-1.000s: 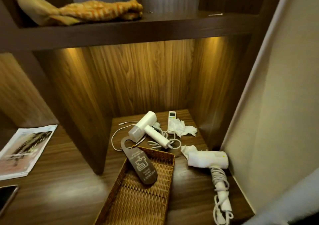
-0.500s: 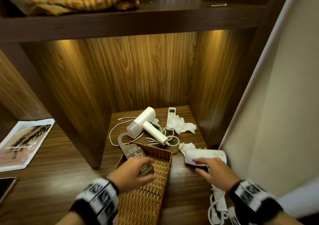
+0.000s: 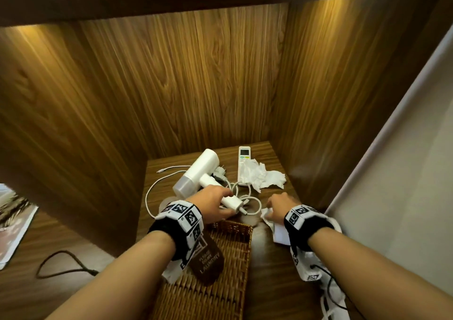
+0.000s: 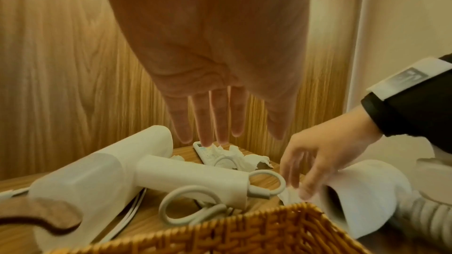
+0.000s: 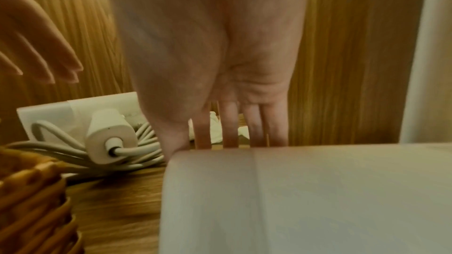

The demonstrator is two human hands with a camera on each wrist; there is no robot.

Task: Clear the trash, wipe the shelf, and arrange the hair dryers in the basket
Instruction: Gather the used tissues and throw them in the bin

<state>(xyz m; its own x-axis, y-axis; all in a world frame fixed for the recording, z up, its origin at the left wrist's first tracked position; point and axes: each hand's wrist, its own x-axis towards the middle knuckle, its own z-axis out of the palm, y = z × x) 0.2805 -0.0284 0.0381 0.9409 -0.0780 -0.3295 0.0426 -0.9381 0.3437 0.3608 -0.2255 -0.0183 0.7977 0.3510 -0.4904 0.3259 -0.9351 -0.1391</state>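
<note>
A white hair dryer (image 3: 198, 170) lies on the lower shelf with its cord looped beside it. My left hand (image 3: 226, 203) hovers over its handle (image 4: 190, 175) with straight fingers, holding nothing. A second white hair dryer (image 4: 367, 186) lies right of the wicker basket (image 3: 220, 295), mostly hidden under my right wrist in the head view. My right hand (image 3: 274, 205) reaches past its barrel (image 5: 305, 190), fingers extended down onto a small crumpled tissue (image 3: 266, 214). A larger crumpled tissue (image 3: 259, 176) lies across a white remote (image 3: 244, 156) at the back.
A brown laundry door hanger (image 3: 208, 261) lies over the basket's left rim. Wooden walls close the alcove on the left, back and right. On the counter to the left are a magazine (image 3: 12, 221) and a black cable (image 3: 61, 263).
Both hands have come forward into the alcove, the left from the basket to the first dryer's handle, the right past the second dryer to the tissue. The view has moved closer and lower.
</note>
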